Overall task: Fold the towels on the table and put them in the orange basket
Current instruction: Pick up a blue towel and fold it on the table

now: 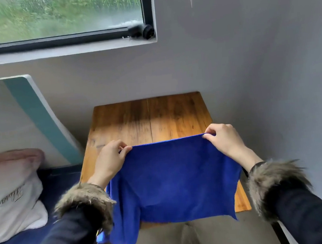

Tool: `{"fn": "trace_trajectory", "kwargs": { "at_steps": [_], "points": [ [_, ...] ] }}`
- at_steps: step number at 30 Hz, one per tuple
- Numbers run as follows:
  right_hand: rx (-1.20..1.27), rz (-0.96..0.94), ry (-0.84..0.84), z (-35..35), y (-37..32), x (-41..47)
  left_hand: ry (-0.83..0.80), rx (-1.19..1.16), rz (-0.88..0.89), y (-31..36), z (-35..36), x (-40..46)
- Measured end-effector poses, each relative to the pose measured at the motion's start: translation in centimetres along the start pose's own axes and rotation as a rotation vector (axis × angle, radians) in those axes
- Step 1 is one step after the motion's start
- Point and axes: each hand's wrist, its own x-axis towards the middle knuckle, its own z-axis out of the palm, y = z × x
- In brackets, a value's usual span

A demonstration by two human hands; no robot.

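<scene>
The left hand (111, 157) and right hand (225, 141) each pinch 1 top corner of the blue towel (173, 180), stretched left-to-right above the wooden table (149, 119), its body hanging toward the person.

Table's (149, 119) near half under towel (173, 180)

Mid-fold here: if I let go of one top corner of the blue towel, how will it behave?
The blue towel is probably floppy: it sags between the left hand and right hand. It seems light, since fingertip pinches hold it. A released corner would likely drop, and the cloth could slide off the table edge.
</scene>
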Motion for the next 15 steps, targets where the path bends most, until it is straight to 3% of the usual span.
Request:
{"fn": "trace_trajectory", "kwargs": {
  "at_steps": [9,15],
  "points": [
    [-0.114,-0.059,-0.074,5.6,3.1,17.1,-0.009,0.016,-0.124,-0.2,6.3,16.4],
    [-0.203,-0.047,-0.213,12.7,4.0,18.7,-0.163,-0.017,-0.179,-3.2,11.6,17.2]
  ]
}}
